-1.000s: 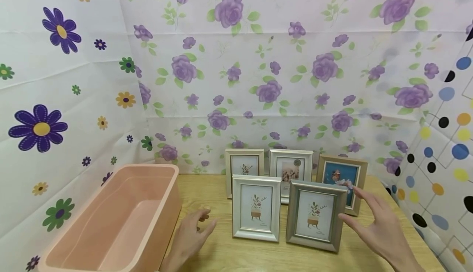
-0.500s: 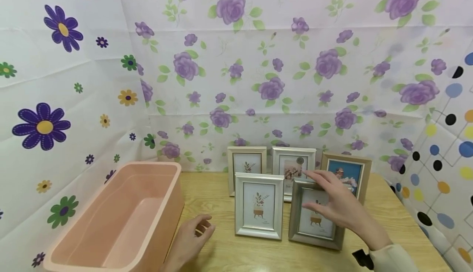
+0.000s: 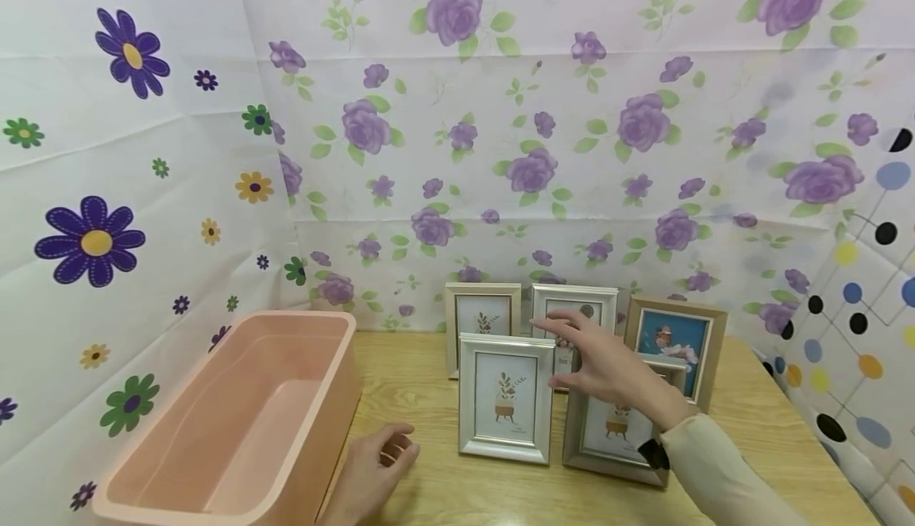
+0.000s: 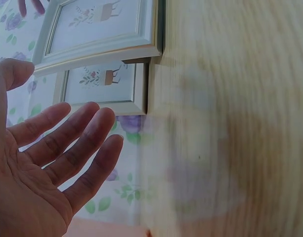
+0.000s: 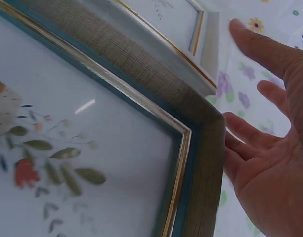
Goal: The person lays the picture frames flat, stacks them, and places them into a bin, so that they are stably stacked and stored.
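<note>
My right hand hovers with thumb and fingers spread, near the upper right corner of the silver photo frame in the front row. Its forearm passes before the grey-brown photo frame, partly hiding it. In the right wrist view, the grey-brown frame fills the foreground beside the palm; nothing is gripped. My left hand lies low between the silver frame and the pink bin, fingers loosely curved around nothing. The left wrist view shows that palm below the silver frame.
Behind stand a cream photo frame, a white-silver one partly hidden by my right hand, and a tan one with a blue picture. The pink bin stands left on the wooden table. Patterned cloths surround it.
My right hand has moved left, from the grey-brown frame's right side across its front to the silver frame's upper right corner. The left hand has barely moved. The view has shifted slightly.
</note>
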